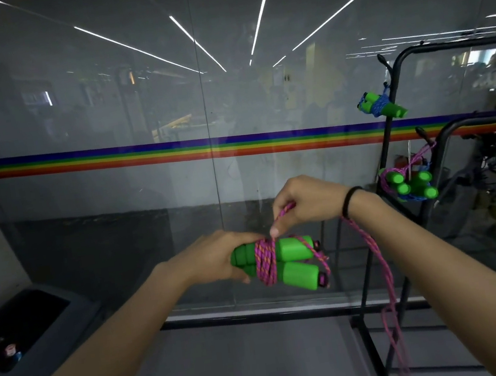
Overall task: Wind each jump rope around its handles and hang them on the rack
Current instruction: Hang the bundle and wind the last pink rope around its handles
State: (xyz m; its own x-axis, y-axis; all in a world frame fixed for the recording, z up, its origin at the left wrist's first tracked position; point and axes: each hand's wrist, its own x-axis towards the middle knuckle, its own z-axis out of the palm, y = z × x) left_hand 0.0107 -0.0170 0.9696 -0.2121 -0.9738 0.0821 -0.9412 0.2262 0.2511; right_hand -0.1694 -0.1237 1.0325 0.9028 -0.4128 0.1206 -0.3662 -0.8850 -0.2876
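My left hand grips two green handles held side by side, with several turns of pink rope wound around their middle. Just above them my right hand pinches the pink rope between its fingertips. The loose remainder of the rope hangs in a long loop under my right wrist toward the floor. A black rack stands at the right. On it hang one wound rope with blue cord and, lower down, a bunch of wound ropes with pink and blue cord.
A glass wall with a rainbow stripe stands straight ahead, close behind my hands. A grey bin with a dark opening sits at the lower left. The rack's black base bars cross the floor at the lower right.
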